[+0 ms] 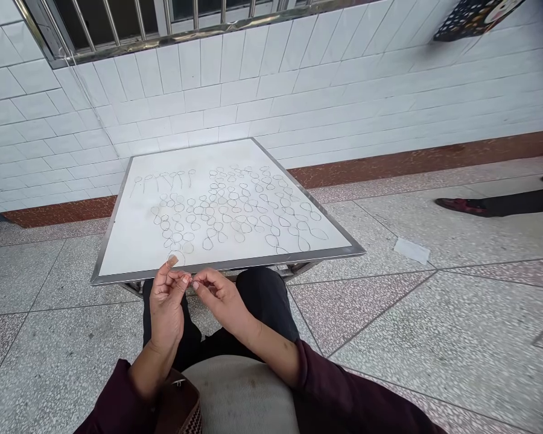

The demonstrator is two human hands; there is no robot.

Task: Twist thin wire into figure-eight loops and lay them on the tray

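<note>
Close to my body, just past the near edge of the white table [117, 241], both hands meet. My left hand [166, 304] pinches a thin wire loop [177, 251], whose round end rises over the fingers against the tabletop. A tan wrap, perhaps tape, covers one fingertip. Thumb and finger of my right hand [221, 299] press together right beside the left thumb, at the lower part of the same wire; the exact joint is too small to make out. Many thin figure-eight wire loops [239, 208] lie spread over the table. Several single loops with straight tails [163, 178] form a row at the far left.
The table has a grey metal rim [235, 263] and stands by a white tiled wall [208, 90] under a barred window [172, 24]. A white paper piece [411, 250] lies on the floor at right. Beyond it is another person's leg and dark red shoe [461, 207].
</note>
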